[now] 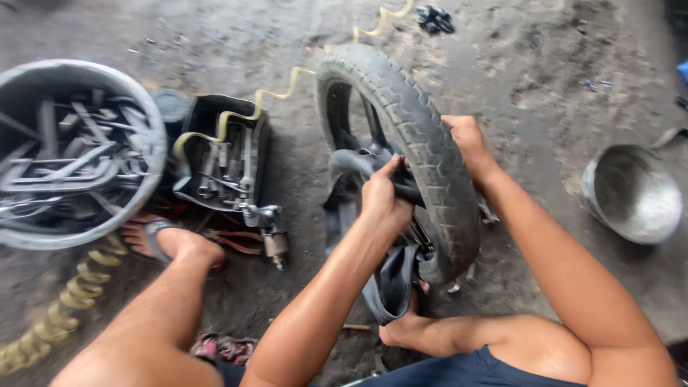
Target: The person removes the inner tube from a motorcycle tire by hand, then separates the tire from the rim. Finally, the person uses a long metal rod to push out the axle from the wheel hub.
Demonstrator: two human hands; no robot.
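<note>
A motorcycle wheel with a black treaded tyre (pixel 423 143) stands upright on the dirt floor in the middle of the head view. A limp black inner tube (pixel 390 276) hangs out of its left side. My left hand (pixel 383 197) is closed on the inner tube where it leaves the tyre. My right hand (pixel 466 140) grips the tyre's tread from the right side. My bare foot (pixel 401 331) rests against the bottom of the wheel.
A round tub of metal tools (pixel 75 154) stands at the left, with a black tool box (pixel 226 154) beside it. A coiled yellow air hose (pixel 247 113) runs over them. An air tool (pixel 269 229) and pliers lie near my other foot (pixel 168 240). A metal bowl (pixel 631 192) sits at the right.
</note>
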